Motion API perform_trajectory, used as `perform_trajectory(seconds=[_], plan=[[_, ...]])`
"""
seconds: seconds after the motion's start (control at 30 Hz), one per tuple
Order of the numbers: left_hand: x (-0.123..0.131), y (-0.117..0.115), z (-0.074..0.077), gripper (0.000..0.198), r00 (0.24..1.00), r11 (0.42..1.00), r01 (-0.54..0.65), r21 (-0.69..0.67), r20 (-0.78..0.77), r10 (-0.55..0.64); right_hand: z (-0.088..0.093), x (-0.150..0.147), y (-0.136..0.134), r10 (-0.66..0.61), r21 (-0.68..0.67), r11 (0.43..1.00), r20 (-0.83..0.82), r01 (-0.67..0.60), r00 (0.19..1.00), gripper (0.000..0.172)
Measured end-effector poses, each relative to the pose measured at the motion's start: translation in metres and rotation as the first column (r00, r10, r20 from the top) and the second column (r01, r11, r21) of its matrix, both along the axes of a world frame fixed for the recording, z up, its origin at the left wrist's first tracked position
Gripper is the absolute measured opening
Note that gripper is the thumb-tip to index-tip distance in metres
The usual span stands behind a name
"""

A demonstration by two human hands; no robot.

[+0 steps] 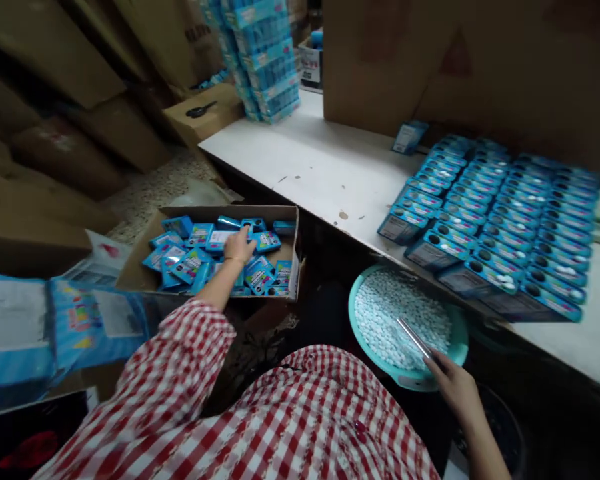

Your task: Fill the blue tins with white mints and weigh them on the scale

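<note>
On the left, my left hand (pixel 239 245) reaches into a shallow cardboard box (pixel 296 257) of small blue printed packs (pixel 190 265). Its fingers are apart and rest at the packs near the box's far side; I see none lifted. My right hand (pixel 453 380) is closed round the end of a slim, shiny metal tube-like tool (pixel 414 338). The tool slants over a round turquoise tub (pixel 460 333) filled with small white pellet-like pieces (pixel 395 307). Whether its tip touches the pieces is unclear.
Rows of upright blue packs (pixel 495 220) stand on the white table (pixel 320 153), with one pack (pixel 410 137) apart behind them. A tall stack of wrapped blue packs (pixel 263 60) rises at the far end. Scissors (pixel 201 109) lie on a carton (pixel 220 110). Large cartons crowd the left.
</note>
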State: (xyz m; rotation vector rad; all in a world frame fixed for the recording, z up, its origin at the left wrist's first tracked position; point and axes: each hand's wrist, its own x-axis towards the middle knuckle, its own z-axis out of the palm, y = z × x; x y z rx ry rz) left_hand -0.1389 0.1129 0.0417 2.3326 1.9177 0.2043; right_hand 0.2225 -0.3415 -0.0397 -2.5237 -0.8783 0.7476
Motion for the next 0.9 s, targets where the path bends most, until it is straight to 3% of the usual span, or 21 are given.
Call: perform_trajectory(seconds=[0.07,0.17,0.27,0.37,0.43,0.5,0.57,0.63,0.7,0.8,0.9], plan=[[0.008,-0.023,0.025,0.046,0.982,0.98,0.111,0.165,0.136,-0.134,0.001,0.003,-0.003,0.014,-0.003,1.0,0.014,-0.014,1.0,0.06],[0.032,-0.082,0.052,0.042,0.852,0.874,0.397,0.282,0.241,-0.465,0.004,0.004,-0.002,0.019,-0.018,1.0,0.022,-0.019,1.0,0.058],[0.065,-0.15,0.049,0.04,0.721,0.758,0.644,0.104,0.249,-0.646,0.009,0.001,0.005,0.025,-0.017,1.0,0.031,-0.025,0.999,0.054],[0.088,-0.194,0.024,0.039,0.641,0.599,0.767,-0.23,0.31,-0.702,0.015,-0.001,0.009,0.035,-0.067,0.997,0.047,-0.032,0.998,0.05],[0.094,-0.199,0.006,0.045,0.582,0.441,0.807,-0.393,0.403,-0.706,0.017,0.0,0.007,0.041,-0.114,0.993,0.059,-0.034,0.997,0.048],[0.094,-0.187,-0.006,0.053,0.525,0.254,0.828,-0.501,0.531,-0.666,0.018,0.003,0.001,0.056,-0.135,0.99,0.066,-0.046,0.996,0.048],[0.091,-0.169,-0.012,0.057,0.485,0.06,0.828,-0.557,0.66,-0.574,0.017,0.005,-0.005,0.07,-0.137,0.989,0.074,-0.06,0.995,0.046],[0.09,-0.153,-0.015,0.058,0.471,-0.063,0.823,-0.564,0.741,-0.478,0.016,0.007,-0.01,0.07,-0.139,0.989,0.081,-0.058,0.994,0.045],[0.091,-0.144,-0.019,0.067,0.484,-0.09,0.819,-0.567,0.766,-0.423,0.015,0.008,-0.012,0.058,-0.143,0.989,0.084,-0.045,0.995,0.045],[0.1,-0.148,-0.028,0.08,0.507,-0.067,0.808,-0.585,0.749,-0.426,0.014,0.005,-0.01,0.059,-0.151,0.987,0.075,-0.047,0.995,0.044],[0.106,-0.165,-0.041,0.064,0.481,-0.008,0.845,-0.535,0.765,-0.428,0.017,0.001,-0.006,0.073,-0.175,0.983,0.066,-0.06,0.995,0.043]])
